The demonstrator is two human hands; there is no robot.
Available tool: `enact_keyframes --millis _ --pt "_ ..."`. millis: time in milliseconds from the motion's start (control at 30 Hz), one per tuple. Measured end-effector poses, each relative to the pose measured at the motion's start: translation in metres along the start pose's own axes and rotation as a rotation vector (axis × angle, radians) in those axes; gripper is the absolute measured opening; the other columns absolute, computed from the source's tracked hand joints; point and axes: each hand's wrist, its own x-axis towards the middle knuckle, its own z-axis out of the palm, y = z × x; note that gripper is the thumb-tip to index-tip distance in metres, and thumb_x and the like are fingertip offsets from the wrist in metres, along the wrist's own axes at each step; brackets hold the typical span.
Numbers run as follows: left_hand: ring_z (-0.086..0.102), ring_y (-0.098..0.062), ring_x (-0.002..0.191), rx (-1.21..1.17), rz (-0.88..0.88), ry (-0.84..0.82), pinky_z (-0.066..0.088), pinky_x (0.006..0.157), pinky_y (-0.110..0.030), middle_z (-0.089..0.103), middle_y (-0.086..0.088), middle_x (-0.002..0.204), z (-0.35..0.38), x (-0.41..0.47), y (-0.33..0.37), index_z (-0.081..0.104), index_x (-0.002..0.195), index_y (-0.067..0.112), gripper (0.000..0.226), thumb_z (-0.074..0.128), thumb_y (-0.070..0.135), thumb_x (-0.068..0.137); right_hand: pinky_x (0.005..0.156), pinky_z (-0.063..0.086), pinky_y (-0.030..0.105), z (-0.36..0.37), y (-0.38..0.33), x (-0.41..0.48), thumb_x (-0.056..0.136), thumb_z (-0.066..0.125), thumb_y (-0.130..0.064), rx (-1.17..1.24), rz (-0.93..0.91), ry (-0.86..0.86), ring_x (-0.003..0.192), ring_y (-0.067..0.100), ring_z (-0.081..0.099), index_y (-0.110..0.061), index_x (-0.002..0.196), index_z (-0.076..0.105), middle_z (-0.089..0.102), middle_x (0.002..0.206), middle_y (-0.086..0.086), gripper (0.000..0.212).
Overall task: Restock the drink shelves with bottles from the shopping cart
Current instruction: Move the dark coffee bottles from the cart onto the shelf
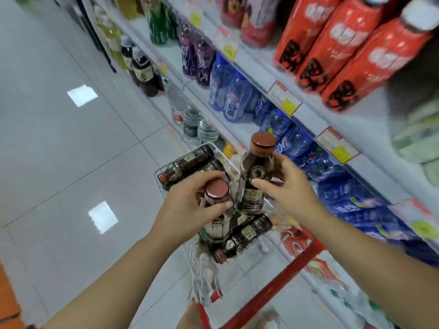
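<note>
A wire shopping cart point(164, 169) with a red handle point(273, 290) stands below me, beside the drink shelves point(306, 115). Dark brown bottles with brown caps lie in it, two at the far end point(187, 165) and one nearer the handle point(244, 236). My left hand point(190, 205) grips one upright dark bottle point(217, 224) just under its cap. My right hand point(285, 186) holds a second upright dark bottle point(256, 172) by its neck and shoulder, lifted a little higher than the first. Both bottles are over the cart.
The shelves on the right carry red bottles point(344, 46) on top, blue bottles point(232, 96) and purple ones point(192, 55) below, clear water bottles point(190, 119) lower down. Yellow price tags point(285, 98) line the shelf edges. Tiled aisle floor point(71, 138) lies to the left.
</note>
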Motion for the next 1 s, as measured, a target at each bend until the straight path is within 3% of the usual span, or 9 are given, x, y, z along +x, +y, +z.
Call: enact_keyframes --millis 100,200,333,400,467,667,800,900,1000 --pt "0.058 0.007 0.098 -0.044 0.133 0.051 0.044 0.086 -0.012 0.062 0.024 0.108 0.0 0.007 0.063 0.056 0.112 0.043 0.054 0.081 0.032 0.066 0.087 0.046 0.021 -0.045 -0.035 -0.034 0.073 0.077 -0.021 0.06 -0.058 0.143 0.099 0.002 0.061 -0.033 0.116 0.051 0.064 0.108 -0.011 0.052" --pt "0.056 0.01 0.101 -0.114 0.283 0.066 0.043 0.087 -0.01 0.059 0.025 0.111 0.006 0.003 0.13 0.052 0.116 0.044 0.055 0.077 0.037 0.068 0.082 0.048 0.017 -0.094 -0.07 -0.077 0.072 0.077 -0.013 0.117 -0.14 0.262 0.092 -0.003 0.061 -0.04 0.105 0.053 0.065 0.101 -0.017 0.049" --pt "0.052 0.016 0.101 -0.221 0.497 0.074 0.037 0.083 -0.002 0.057 0.035 0.105 0.023 -0.017 0.225 0.044 0.113 0.05 0.051 0.07 0.045 0.069 0.08 0.048 0.015 -0.16 -0.106 -0.144 0.065 0.082 -0.03 0.187 -0.245 0.407 0.098 0.002 0.063 -0.033 0.116 0.056 0.068 0.105 -0.012 0.057" --pt "0.055 0.011 0.102 -0.269 0.606 0.07 0.04 0.085 -0.006 0.058 0.033 0.107 0.037 -0.029 0.266 0.044 0.115 0.049 0.052 0.074 0.042 0.073 0.075 0.048 0.013 -0.189 -0.119 -0.176 0.062 0.082 -0.028 0.222 -0.314 0.47 0.094 0.004 0.064 -0.025 0.118 0.057 0.07 0.103 -0.011 0.062" --pt "0.058 0.005 0.102 -0.329 0.692 0.077 0.044 0.087 -0.013 0.061 0.024 0.109 0.054 -0.041 0.304 0.047 0.117 0.044 0.051 0.068 0.038 0.071 0.068 0.048 0.012 -0.215 -0.128 -0.209 0.058 0.081 -0.029 0.244 -0.404 0.516 0.084 0.001 0.064 -0.03 0.11 0.06 0.071 0.096 -0.015 0.056" --pt "0.056 -0.009 0.11 -0.326 0.974 0.132 0.048 0.09 -0.03 0.058 0.02 0.116 0.111 -0.09 0.406 0.048 0.116 0.042 0.045 0.066 0.032 0.076 0.075 0.047 0.008 -0.293 -0.134 -0.318 0.062 0.074 -0.01 0.198 -0.601 0.705 0.09 -0.004 0.063 -0.026 0.107 0.056 0.069 0.096 -0.02 0.051" --pt "0.057 -0.018 0.108 -0.319 1.128 0.124 0.049 0.09 -0.041 0.059 0.011 0.116 0.155 -0.116 0.455 0.052 0.118 0.032 0.041 0.065 0.032 0.08 0.07 0.045 0.006 -0.341 -0.127 -0.379 0.064 0.075 -0.01 0.069 -0.674 0.816 0.08 -0.007 0.061 -0.019 0.112 0.054 0.067 0.092 -0.022 0.053" --pt "0.053 -0.012 0.111 -0.277 1.246 0.127 0.045 0.094 -0.031 0.053 0.02 0.12 0.188 -0.13 0.484 0.049 0.12 0.029 0.041 0.064 0.031 0.081 0.08 0.047 0.01 -0.37 -0.117 -0.407 0.059 0.083 -0.035 -0.012 -0.703 0.893 0.093 -0.002 0.061 -0.025 0.118 0.052 0.064 0.103 -0.021 0.067" --pt "0.051 -0.008 0.109 -0.227 1.389 0.127 0.037 0.095 -0.019 0.052 0.018 0.123 0.221 -0.136 0.505 0.051 0.116 0.024 0.037 0.066 0.03 0.082 0.09 0.046 0.016 -0.395 -0.1 -0.428 0.061 0.074 -0.061 -0.042 -0.683 0.95 0.105 0.003 0.058 -0.051 0.119 0.049 0.06 0.115 -0.021 0.064"
